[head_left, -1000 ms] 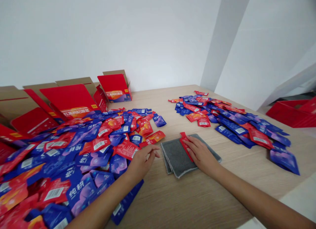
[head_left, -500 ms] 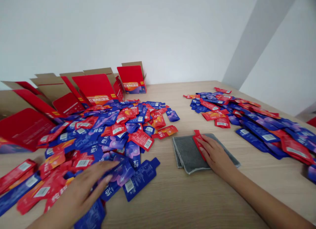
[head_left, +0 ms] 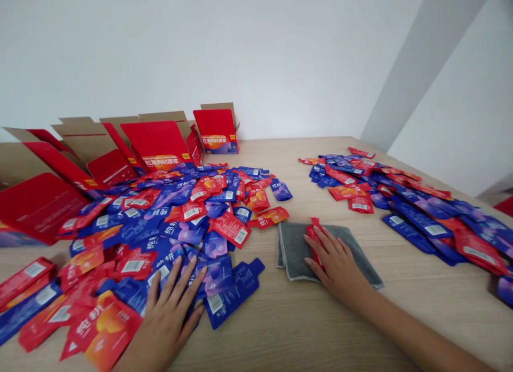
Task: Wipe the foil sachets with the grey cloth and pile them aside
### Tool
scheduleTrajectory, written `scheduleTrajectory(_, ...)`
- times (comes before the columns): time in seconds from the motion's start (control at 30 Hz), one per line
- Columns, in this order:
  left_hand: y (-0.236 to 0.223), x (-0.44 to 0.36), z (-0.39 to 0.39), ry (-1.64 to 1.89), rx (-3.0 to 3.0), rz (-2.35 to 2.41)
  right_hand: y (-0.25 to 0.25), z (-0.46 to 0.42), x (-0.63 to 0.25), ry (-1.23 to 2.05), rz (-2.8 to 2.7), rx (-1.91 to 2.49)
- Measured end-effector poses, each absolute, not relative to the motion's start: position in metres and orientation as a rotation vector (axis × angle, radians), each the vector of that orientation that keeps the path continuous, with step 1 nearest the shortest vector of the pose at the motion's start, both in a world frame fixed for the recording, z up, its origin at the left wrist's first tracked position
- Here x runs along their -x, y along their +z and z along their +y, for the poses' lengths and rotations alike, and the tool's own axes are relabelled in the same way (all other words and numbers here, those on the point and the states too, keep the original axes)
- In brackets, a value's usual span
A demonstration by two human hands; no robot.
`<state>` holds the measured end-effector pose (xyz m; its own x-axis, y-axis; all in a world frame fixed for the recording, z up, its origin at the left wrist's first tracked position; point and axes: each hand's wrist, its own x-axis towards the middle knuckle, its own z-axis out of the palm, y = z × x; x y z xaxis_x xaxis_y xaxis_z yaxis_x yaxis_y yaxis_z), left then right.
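Note:
My left hand (head_left: 170, 302) lies flat with spread fingers on blue pouches (head_left: 216, 276) at the near edge of a mixed pile. Beside it, toward the front left, is a red pouch (head_left: 108, 324) with an orange print. A folded grey cloth (head_left: 352, 249) lies right of the pile. On the cloth rests a narrow red pouch (head_left: 315, 229), partly covered by my right hand (head_left: 334, 262). That hand's fingers are stretched out and slightly apart over the pouch, pressing or resting on it; its underside is hidden.
Several open red cartons (head_left: 156, 142) stand along the left and back of the pile (head_left: 160, 211). One more carton (head_left: 216, 131) stands at the back near the wall. A second heap of red and blue pouches (head_left: 401, 190) stretches along the right side of the wooden table (head_left: 280, 329).
My left hand has moved right and flattened, its fingers now spread over blue pouches. A red pouch now shows at front left. My right hand and its red pouch have shifted slightly left and nearer.

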<state>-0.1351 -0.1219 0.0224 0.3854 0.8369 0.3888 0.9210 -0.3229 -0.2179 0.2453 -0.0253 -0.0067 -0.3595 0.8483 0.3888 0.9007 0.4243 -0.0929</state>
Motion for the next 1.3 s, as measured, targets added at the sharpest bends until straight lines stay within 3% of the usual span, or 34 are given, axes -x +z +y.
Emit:
scheduleTrajectory(0.7,0.035,0.132,-0.128,-0.345,2.351,-1.383,0.002,-0.027,-0.241,-0.038,-2.395,1.369)
scheduleTrajectory(1.03,0.042,0.011,-0.107,-0.296,2.626,-1.264,0.028,-0.042,-0.214,0.314,-2.666,1.029)
scheduleTrajectory(1.3,0.024,-0.038,-0.066,-0.045,2.631,-1.382,0.021,-0.035,-0.207,0.227,-2.630,1.085)
